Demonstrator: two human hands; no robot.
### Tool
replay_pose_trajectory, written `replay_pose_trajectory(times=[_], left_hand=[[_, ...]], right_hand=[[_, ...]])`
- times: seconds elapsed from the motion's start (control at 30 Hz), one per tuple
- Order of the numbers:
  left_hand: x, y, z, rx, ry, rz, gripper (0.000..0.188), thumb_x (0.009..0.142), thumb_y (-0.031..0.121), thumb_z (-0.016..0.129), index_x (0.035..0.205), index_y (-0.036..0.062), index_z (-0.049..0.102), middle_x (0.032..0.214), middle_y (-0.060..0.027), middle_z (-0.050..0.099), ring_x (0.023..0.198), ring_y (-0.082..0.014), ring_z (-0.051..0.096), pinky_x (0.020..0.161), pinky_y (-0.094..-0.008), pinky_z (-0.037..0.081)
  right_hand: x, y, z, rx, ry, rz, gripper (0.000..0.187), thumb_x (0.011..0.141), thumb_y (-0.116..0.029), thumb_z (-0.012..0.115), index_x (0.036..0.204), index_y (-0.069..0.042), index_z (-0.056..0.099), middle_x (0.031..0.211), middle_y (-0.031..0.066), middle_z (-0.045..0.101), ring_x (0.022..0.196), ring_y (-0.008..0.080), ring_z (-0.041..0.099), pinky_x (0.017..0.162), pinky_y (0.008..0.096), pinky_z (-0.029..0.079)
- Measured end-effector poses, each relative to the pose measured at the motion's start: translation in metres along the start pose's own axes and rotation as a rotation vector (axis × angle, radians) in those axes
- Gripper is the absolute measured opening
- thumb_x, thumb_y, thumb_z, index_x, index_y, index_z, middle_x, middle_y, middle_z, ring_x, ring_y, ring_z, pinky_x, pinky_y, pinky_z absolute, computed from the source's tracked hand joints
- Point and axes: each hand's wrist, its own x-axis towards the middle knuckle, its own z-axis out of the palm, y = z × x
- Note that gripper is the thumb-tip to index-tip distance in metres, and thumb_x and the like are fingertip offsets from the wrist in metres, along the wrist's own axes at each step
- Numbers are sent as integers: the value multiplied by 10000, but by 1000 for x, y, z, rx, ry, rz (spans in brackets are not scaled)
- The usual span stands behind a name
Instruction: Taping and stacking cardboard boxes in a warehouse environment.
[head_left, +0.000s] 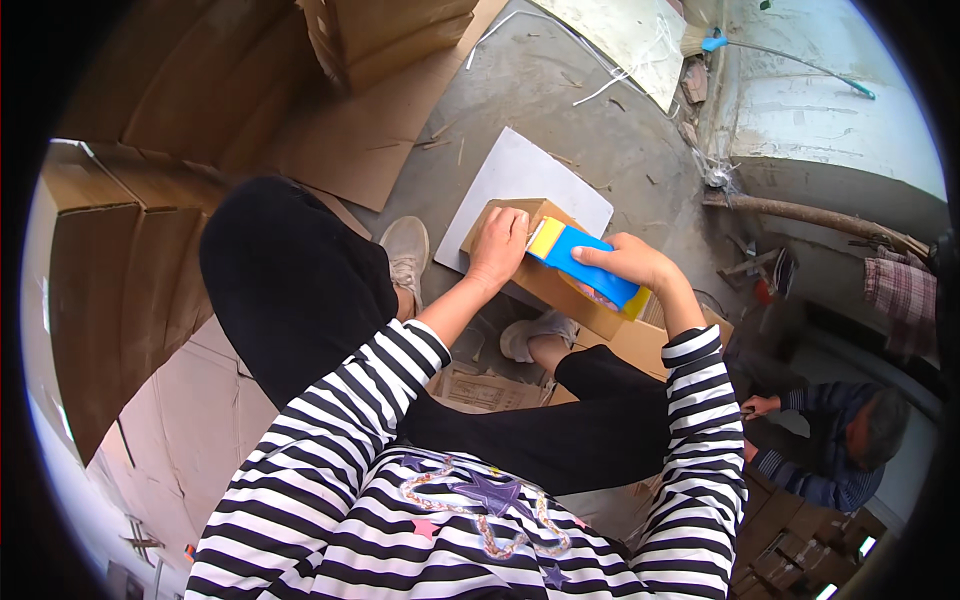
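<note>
A long brown cardboard box (590, 312) sits tilted in front of my legs, over a white sheet (510, 160) on the floor. My left hand (497, 243) is closed at the box's far left end, its fingers bent against the cardboard. Wrapped in my right hand (630, 262) is a blue tape dispenser (580, 255) with yellow ends, lying along the top of the box. Its yellow tip almost meets my left fingertips. Something pinkish shows under the dispenser, partly hidden by it. Whether tape runs between the two hands is too small to tell.
Large cardboard cartons (120, 210) stand on the left, with a flat cardboard sheet (350, 150) beyond my left knee. A wooden pole (810, 218) and a blue-headed brush (714, 44) lie at the right. Another person (835, 440) sits at the lower right, hands apart from mine.
</note>
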Motion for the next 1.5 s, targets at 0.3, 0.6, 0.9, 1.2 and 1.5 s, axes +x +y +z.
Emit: replay_pose_trajectory(times=[0.3, 0.6, 0.9, 1.2, 1.5], left_hand=[[-5, -5, -8, 90, -60, 28, 332, 916, 316, 500, 1107, 49, 547, 1057, -155, 561, 1009, -344, 505, 881, -422, 394], [29, -14, -2, 33, -77, 55, 340, 949, 251, 444, 1192, 29, 532, 1170, -172, 540, 1111, -320, 497, 970, -368, 372], [2, 6, -13, -303, -237, 47, 479, 857, 112, 374, 1327, 42, 438, 1356, -143, 438, 1275, -242, 391, 1078, -323, 260], [-10, 24, -44, 93, -565, 157, 865, 671, 110, 494, 1456, 80, 130, 1469, -204, 209, 1380, -328, 179, 1119, -384, 182], [4, 20, -36, 382, -549, 266, 1066, 663, 472, 735, 1456, 125, 112, 1459, -228, 202, 1330, -378, 270, 1068, -433, 287]], right_hand=[[-31, -40, -13, 56, -161, 48, 848, 712, -658, 591, 1075, 108, 585, 958, 190, 637, 848, 252, 620, 757, 320, 487], [-24, -34, -7, -84, -47, 9, 747, 761, -610, 590, 1013, 92, 605, 870, 157, 650, 752, 228, 634, 688, 318, 512], [-32, -40, -11, -41, -91, 38, 840, 705, -682, 560, 1040, 86, 617, 966, 224, 640, 868, 298, 632, 759, 361, 490], [-29, -38, -12, -14, -114, 0, 839, 719, -662, 562, 1040, 112, 604, 959, 223, 640, 857, 298, 633, 750, 350, 493], [-28, -35, -14, 60, -164, 2, 772, 770, -596, 594, 1089, 107, 564, 911, 187, 647, 799, 236, 647, 720, 302, 513]])
